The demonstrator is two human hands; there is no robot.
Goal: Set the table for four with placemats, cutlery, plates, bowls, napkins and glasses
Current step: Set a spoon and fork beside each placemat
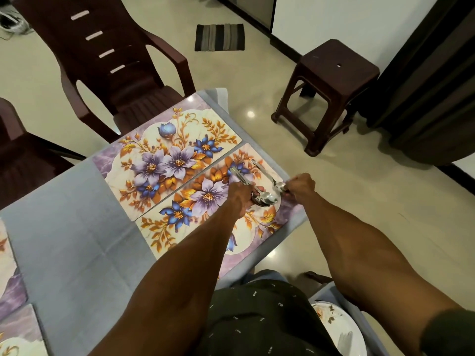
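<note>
Right of centre, the spoons [264, 197] sit bunched over the near placemat [205, 201]: the left hand [240, 200] grips the bundle as a supply, while the right hand [300, 186] pinches one spoon, probably to lay it at that setting. A plate [339, 330] waits lower right.

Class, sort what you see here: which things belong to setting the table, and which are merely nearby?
Belongs: left hand holding spoons; right hand pinching one spoon; floral placemats; plate.

Nearby: stool, chairs, striped floor mat.
</note>
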